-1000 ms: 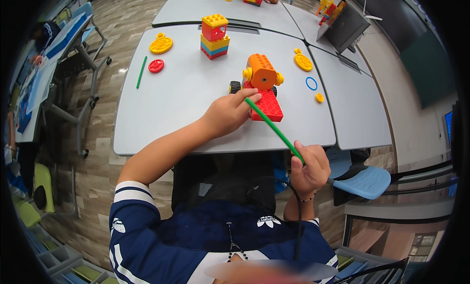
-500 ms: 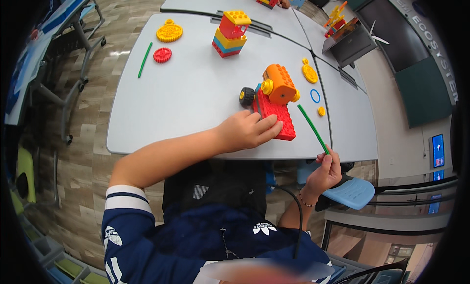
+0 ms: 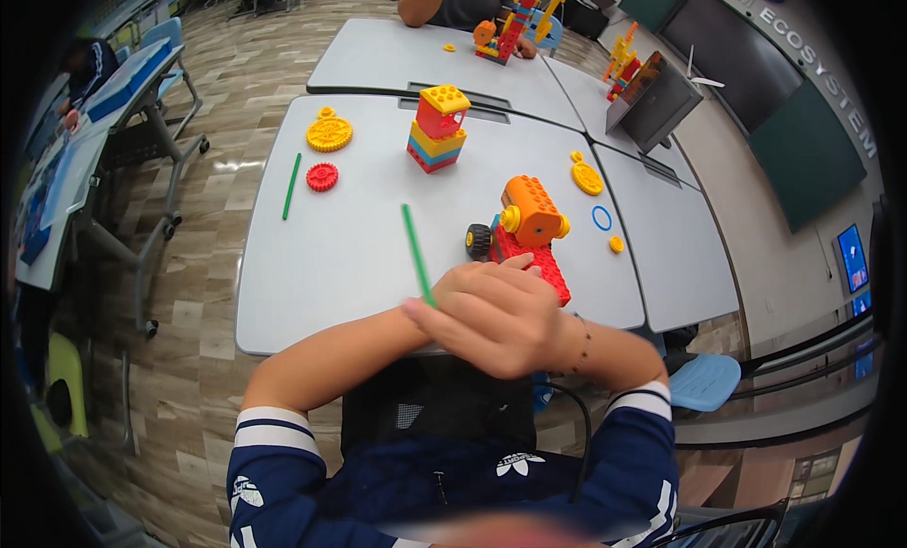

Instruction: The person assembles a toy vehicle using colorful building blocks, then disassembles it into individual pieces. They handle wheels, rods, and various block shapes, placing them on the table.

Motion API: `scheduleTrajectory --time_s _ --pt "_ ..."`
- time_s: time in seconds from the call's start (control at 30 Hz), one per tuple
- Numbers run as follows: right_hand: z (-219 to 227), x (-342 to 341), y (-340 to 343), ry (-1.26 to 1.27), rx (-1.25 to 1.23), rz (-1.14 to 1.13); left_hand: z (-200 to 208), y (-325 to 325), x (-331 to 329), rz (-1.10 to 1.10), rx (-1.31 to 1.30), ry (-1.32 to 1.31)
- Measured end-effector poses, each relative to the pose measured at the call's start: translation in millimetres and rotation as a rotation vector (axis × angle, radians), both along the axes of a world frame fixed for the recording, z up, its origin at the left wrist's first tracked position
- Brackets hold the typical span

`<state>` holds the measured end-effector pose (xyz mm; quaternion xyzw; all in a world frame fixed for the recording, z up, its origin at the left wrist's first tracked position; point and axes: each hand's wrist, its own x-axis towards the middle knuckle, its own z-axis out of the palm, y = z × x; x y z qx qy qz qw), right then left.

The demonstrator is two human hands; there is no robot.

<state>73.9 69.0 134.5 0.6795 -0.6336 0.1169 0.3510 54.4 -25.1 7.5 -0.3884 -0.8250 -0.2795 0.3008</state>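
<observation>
- Green rod (image 3: 416, 250), in the head view, pinched near its lower end between thumb and fingers of the right hand (image 3: 505, 323), tilted with its free end up and to the left.
- Right hand curled nearly closed around that end, back toward the camera, slightly blurred, crossed over the left one.
- Left hand (image 3: 519, 262) mostly hidden, fingertips on the red base (image 3: 553, 272); cannot tell how far open, or whether gripping.
- Red base toward the front of the surface (image 3: 331, 274), right of centre, with the orange block (image 3: 531, 211) on its far part.
- Yellow hubs (image 3: 511, 219) on both sides of the orange block; black wheel (image 3: 479, 240) at the left.
- Farther back, upright tower (image 3: 438, 129), from bottom to top red, blue, yellow, red, yellow.
- To the left, large yellow gear (image 3: 329, 134), red gear (image 3: 322, 177) and second rod (image 3: 292, 186), just beside the red gear.
- To the right, another yellow gear (image 3: 587, 178), blue ring (image 3: 602, 218) and small yellow disc (image 3: 616, 245).
- On the far surface (image 3: 378, 57), red model (image 3: 510, 36) near another person (image 3: 463, 8).
</observation>
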Motion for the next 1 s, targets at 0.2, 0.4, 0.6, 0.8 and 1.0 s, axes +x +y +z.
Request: scheduleTrajectory --time_s 0.2,0.4,0.6,0.8,1.0 --pt "-35 -23 -82 0.235 0.339 0.073 -8 3 1 -0.065 0.093 -0.066" --pt "-91 -52 -162 0.446 0.449 0.047 -10 3 -7 -0.167 0.201 -0.199" --pt "-117 -83 -207 0.490 0.504 -0.018 9 0 -5 -0.213 0.348 -0.614" --pt "-117 -92 -216 0.182 0.614 -0.144 17 -6 -3 -0.243 0.389 -0.706" --pt "-59 -88 -180 -0.257 0.688 -0.348 10 -2 -4 -0.156 0.291 -0.643"
